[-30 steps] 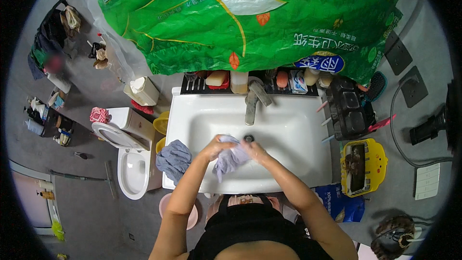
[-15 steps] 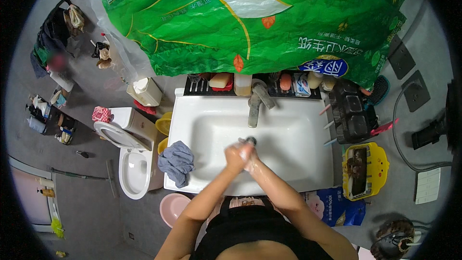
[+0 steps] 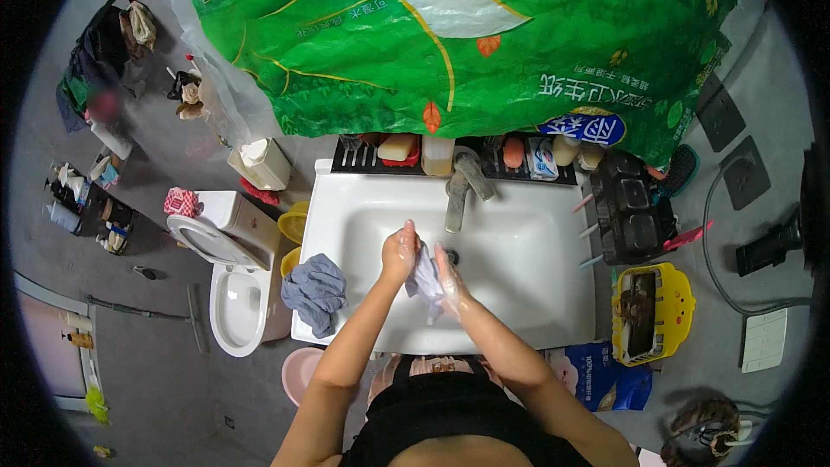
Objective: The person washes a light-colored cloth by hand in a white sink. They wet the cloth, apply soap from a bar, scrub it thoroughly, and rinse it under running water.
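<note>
Over the white sink (image 3: 545, 294), a small, wet, pale lavender cloth (image 3: 424, 278) hangs between my two hands. My left hand (image 3: 399, 253) is closed around its upper left part, thumb on top. On the cloth's other side, my right hand (image 3: 450, 284) presses against it, fingers pointing toward the faucet and white suds on the skin. The lower end of the cloth dangles toward the near rim. Just beyond my hands are the grey faucet (image 3: 456, 206) and the dark drain (image 3: 452, 256). A crumpled grey-blue cloth (image 3: 315, 294) lies on the sink's left rim.
A green plastic package (image 3: 363, 60) overhangs the back. Soaps and bottles line a black rack (image 3: 497, 175) behind the faucet. A yellow basket (image 3: 679, 311) and dark trays (image 3: 627, 207) stand right. The toilet (image 3: 238, 307) and a pink basin (image 3: 300, 374) are left.
My hands, pressed together over the drain before, have come apart slightly. The left has shifted left and up, and the pale cloth now shows between them.
</note>
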Available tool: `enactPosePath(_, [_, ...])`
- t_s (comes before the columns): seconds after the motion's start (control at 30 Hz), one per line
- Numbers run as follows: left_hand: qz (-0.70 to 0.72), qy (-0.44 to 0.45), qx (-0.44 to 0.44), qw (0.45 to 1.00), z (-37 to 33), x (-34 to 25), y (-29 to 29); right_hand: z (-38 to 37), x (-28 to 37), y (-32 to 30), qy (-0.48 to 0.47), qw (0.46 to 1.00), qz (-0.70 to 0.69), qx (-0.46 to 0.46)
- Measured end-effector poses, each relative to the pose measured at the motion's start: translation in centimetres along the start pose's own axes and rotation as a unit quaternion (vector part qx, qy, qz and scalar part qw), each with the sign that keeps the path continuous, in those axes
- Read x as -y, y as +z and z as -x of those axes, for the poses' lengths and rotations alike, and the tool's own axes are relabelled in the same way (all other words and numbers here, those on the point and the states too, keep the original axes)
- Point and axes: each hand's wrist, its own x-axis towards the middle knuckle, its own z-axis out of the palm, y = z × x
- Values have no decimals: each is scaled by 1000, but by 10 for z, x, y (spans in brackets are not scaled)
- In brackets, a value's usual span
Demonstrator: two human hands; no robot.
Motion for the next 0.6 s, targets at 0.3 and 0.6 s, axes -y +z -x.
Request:
enactPosePath(0.3, [289,-175,388,858,13,11,-31,3,45,-31,-97,991,34,89])
enactPosePath(0.6, [309,-106,349,878,16,29,-53,16,58,-35,37,989,-59,130])
